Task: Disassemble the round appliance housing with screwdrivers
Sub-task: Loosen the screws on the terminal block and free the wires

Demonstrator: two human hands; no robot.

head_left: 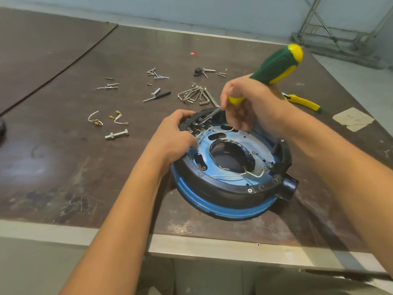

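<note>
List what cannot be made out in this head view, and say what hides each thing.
All in the head view.
Tip of the screwdriver: lost among terminals at the far rim of the housing; shaft blurred.
Rim under the left hand: covered by that hand.
Nose of the pliers: behind the right hand.
The dark thing: cut off by the left edge.
Print on the paper: too small.
</note>
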